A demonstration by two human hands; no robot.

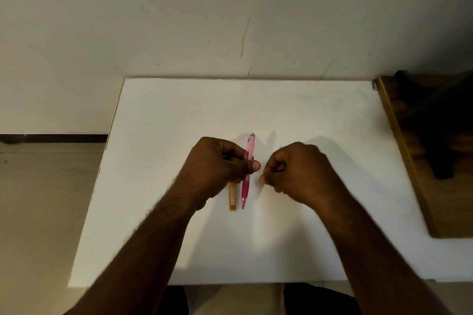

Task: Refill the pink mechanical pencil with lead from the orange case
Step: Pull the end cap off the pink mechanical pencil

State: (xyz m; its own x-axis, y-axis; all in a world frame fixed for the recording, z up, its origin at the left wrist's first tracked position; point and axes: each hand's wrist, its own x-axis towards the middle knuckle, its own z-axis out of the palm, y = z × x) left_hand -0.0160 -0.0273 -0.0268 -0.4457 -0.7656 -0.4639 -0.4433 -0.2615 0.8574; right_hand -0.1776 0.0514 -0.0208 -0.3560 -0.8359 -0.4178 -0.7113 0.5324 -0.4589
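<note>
The pink mechanical pencil [247,161] stands tilted above the white table, its grey cap end pointing away from me and its tip toward me. My left hand [217,166] grips it around the middle between thumb and fingers. The orange lead case [232,198] lies just left of the pencil, with its far end hidden under my left hand; whether the hand touches it cannot be told. Just right of the pencil, my right hand [297,169] has its fingers curled, and nothing shows between them.
The white table [307,123] reaches to the wall at the back. A brown wooden board [414,174] with a dark object on it lies along the table's right side. Tiled floor shows to the left.
</note>
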